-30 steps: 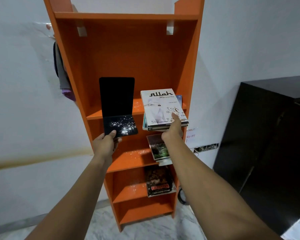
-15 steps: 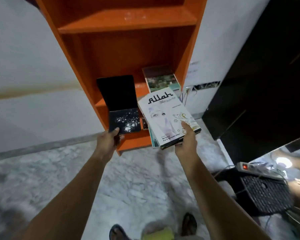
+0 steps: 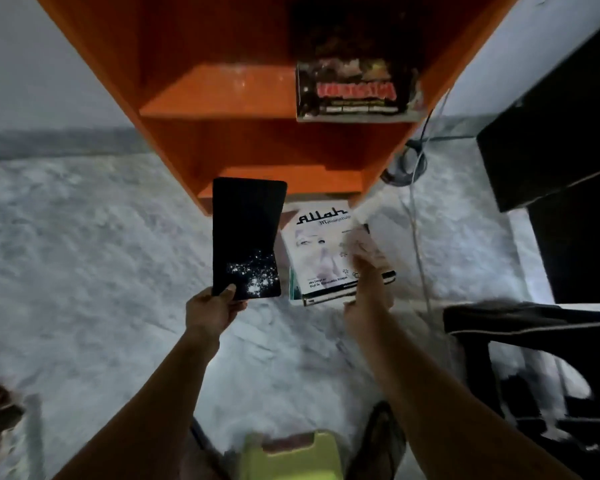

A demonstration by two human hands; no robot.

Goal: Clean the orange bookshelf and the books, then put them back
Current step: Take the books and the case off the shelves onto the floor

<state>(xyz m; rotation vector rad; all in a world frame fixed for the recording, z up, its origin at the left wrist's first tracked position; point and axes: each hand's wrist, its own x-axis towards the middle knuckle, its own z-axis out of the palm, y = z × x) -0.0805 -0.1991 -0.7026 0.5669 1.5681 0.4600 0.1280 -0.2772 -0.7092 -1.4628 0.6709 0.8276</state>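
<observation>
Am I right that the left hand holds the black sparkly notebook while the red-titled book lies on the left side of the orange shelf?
Not quite: the head view shows the red-titled book on the right side of the orange shelf. The left hand does hold the black sparkly notebook.

Your left hand (image 3: pixel 211 311) grips the black book (image 3: pixel 248 233); your blurred right hand (image 3: pixel 368 292) meets the white book (image 3: pixel 314 251) before the orange bookshelf (image 3: pixel 222 95).
</observation>
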